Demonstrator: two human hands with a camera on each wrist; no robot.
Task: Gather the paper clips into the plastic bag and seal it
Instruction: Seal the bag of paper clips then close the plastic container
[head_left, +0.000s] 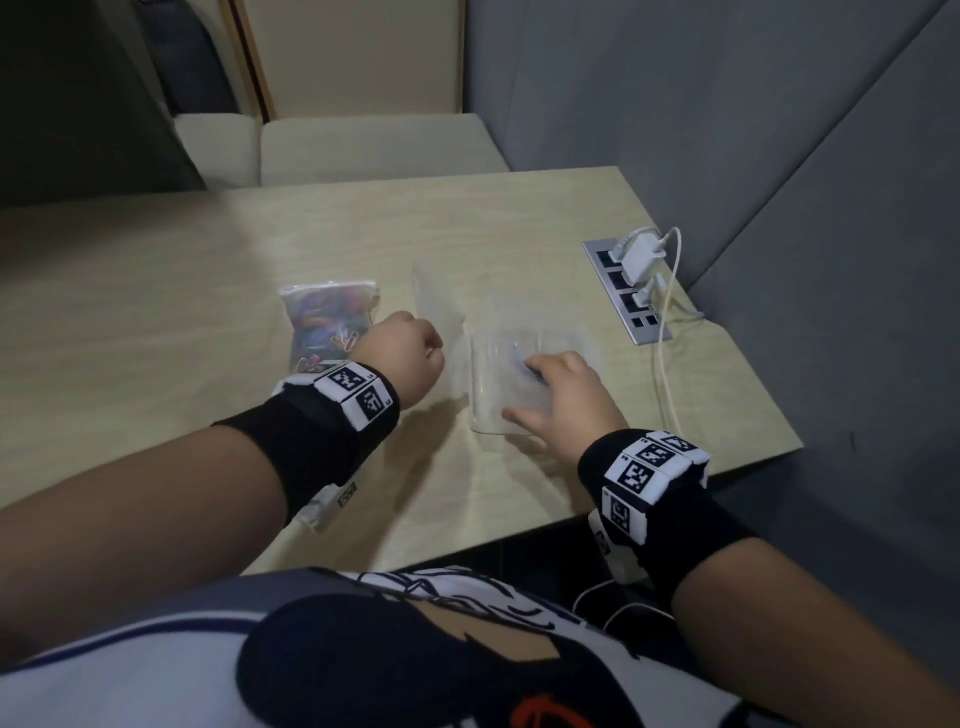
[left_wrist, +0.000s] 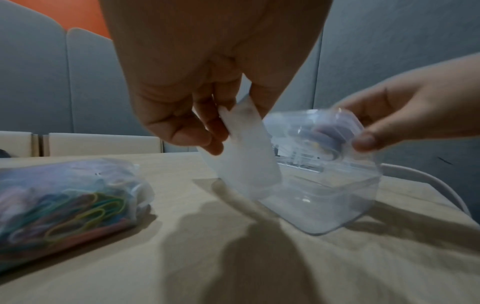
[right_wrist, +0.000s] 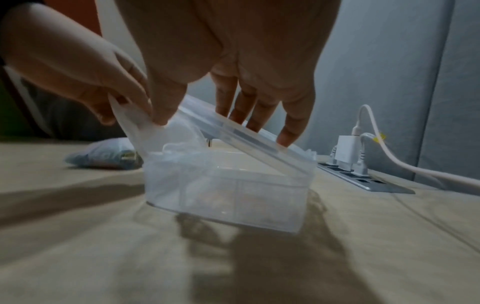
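Note:
A plastic bag stuffed with coloured paper clips (head_left: 327, 317) (left_wrist: 64, 201) lies on the table, left of my hands. My left hand (head_left: 431, 348) (left_wrist: 228, 127) pinches the top of an empty translucent plastic bag (head_left: 436, 301) (left_wrist: 246, 156) (right_wrist: 132, 123), whose lower end dips into a clear plastic box (head_left: 519, 389) (left_wrist: 324, 197) (right_wrist: 228, 191). My right hand (head_left: 535, 384) (right_wrist: 221, 119) holds the box's half-raised hinged lid (right_wrist: 246, 137) (left_wrist: 324, 123), fingers on top. The box is blurred and looks empty.
A recessed socket strip with white chargers (head_left: 631, 280) (right_wrist: 348, 156) and a white cable (head_left: 667, 364) sits right of the box, near the grey padded wall. The table's edge runs close on the right and front. Beige bench cushions (head_left: 363, 150) lie beyond the table.

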